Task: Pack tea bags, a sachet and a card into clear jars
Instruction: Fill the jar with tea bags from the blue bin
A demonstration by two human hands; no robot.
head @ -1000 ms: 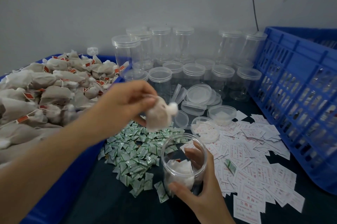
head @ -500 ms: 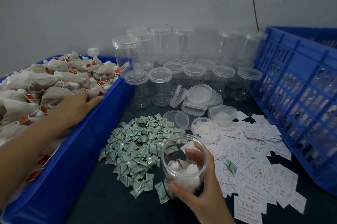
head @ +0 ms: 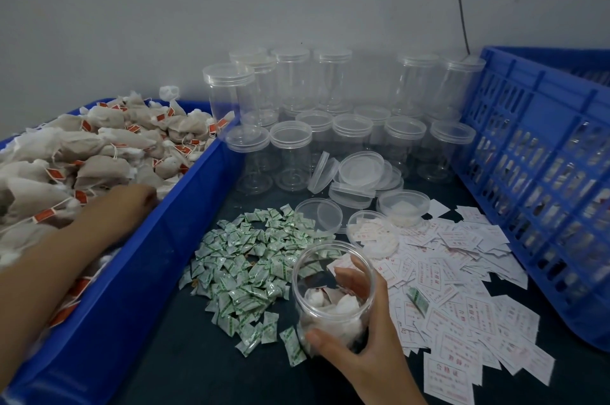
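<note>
My right hand (head: 366,348) grips an open clear jar (head: 331,249) standing at the front of the dark table, thumb on its near side, fingers round the far side. A few white tea bags (head: 336,309) lie in its bottom. My left hand (head: 128,206) is down among the heaped tea bags (head: 99,147) in the blue bin (head: 185,206) on the left. Its fingertips are buried in the bags and hidden. Green-and-white sachets (head: 251,259) lie in a pile left of the jar. White printed cards (head: 462,289) are spread to its right.
Several lidded empty jars (head: 290,147) stand in rows at the back by the wall. Loose lids (head: 359,170) lie in front of them. A blue slatted crate (head: 544,173) closes off the right side.
My left hand dropped a tea bag into the jar, swung left into the bin, and now sits lower among the bags. The right hand and jar stayed put.
</note>
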